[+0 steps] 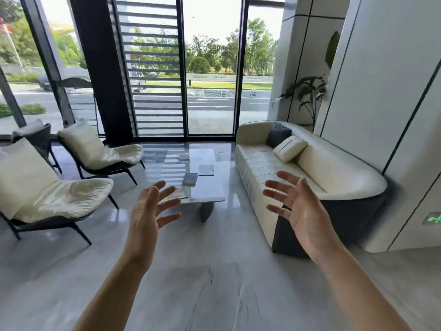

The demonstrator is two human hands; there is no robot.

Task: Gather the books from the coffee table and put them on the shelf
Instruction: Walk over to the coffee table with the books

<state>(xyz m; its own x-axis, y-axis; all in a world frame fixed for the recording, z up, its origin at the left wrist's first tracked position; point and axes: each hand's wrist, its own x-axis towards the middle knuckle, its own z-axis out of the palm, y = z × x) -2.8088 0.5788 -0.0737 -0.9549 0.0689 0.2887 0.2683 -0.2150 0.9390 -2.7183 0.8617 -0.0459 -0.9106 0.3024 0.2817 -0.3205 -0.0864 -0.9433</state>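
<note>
Coffee table (210,199): pale glossy top carrying striped reflections, on a dark grey base. On the table: one dark grey book (190,179); one pale blue-grey book (206,169) beyond it; one book with an iridescent multicoloured cover (179,194) nearest. Sofa (257,168) right of the table: cream, dark grey base, charcoal cushion (278,134). Chairs (95,151) left of the table: cream cushions, black frames. Floor (214,271): grey marble veining.

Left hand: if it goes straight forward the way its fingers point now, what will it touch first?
Probably the colourful book at the near edge of the coffee table; the left hand, open, points toward it. Depth is unclear.
</note>
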